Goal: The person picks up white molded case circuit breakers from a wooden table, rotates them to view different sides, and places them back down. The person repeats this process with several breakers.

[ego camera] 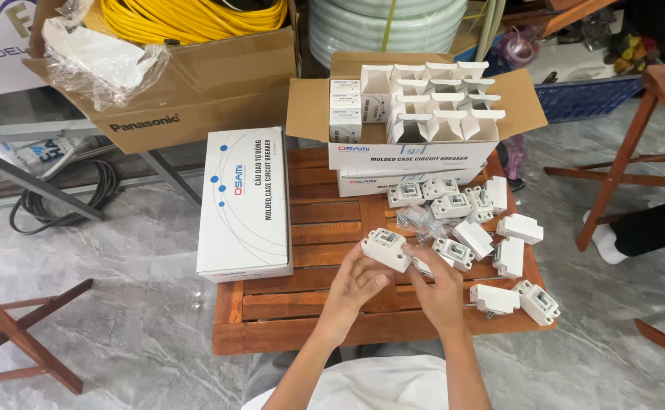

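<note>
Two bare hands meet over a slatted wooden table [302, 315]: left hand [356, 285] pinching a white circuit breaker [385, 249] above its middle, right hand [437, 287] fingers curled beside it, near loose breakers [454, 206].

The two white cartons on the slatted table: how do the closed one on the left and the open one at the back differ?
The closed carton is sealed and overhangs the wooden table; the open carton has flaps spread, shows small inner boxes and sits on another carton. The closed one is turned lengthwise, the open one crosswise. Both are white.
</note>
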